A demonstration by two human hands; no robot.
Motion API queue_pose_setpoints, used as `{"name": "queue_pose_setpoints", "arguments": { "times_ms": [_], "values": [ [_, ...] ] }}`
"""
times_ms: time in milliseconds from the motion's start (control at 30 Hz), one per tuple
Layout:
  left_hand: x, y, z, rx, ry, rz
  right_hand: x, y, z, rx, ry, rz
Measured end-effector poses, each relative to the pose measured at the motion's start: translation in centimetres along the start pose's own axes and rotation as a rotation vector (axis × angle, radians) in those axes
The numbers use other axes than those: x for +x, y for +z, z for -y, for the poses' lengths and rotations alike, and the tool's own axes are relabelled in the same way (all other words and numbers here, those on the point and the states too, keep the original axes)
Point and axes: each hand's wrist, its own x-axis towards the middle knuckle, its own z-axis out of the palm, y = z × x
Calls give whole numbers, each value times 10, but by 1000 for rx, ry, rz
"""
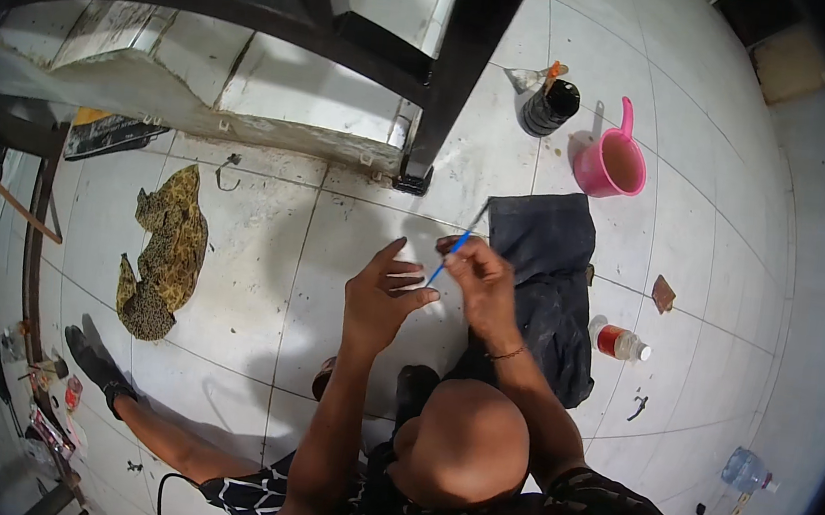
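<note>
My right hand (pixel 485 290) pinches a thin blue-handled stick tool (pixel 465 234) with a dark tip, probably a small paintbrush. The tool slants, its tip pointing up and right, above the near edge of a dark folded cloth garment (pixel 546 246). To its left, my left hand (pixel 374 304) is open with fingers spread, the thumb close to the tool's lower end. Whether that thumb touches the handle I cannot tell. The dark garment lies on the tiled floor beneath and right of my right wrist.
A black railing post (pixel 456 81) stands ahead beside a tiled step (pixel 295 135). Ahead right are a black container (pixel 546 119) holding an orange-handled brush and a pink dipper (pixel 603 169) with liquid. A red-labelled bottle (pixel 617 341) lies right; a leopard-print cloth (pixel 172 252) lies left.
</note>
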Motion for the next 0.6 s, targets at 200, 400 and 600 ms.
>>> {"name": "queue_pose_setpoints", "arguments": {
  "times_ms": [200, 400, 600],
  "values": [
    [11, -9, 10, -550, 138, 60, 22, -78, 18, 38, -38, -221],
    [16, -48, 10, -1146, 220, 160, 52, -110, 7, -347, -35, -279],
    [13, -90, 11, -1290, 384, 25, 24, -76, -33, -518, -22, 0]
  ]
}}
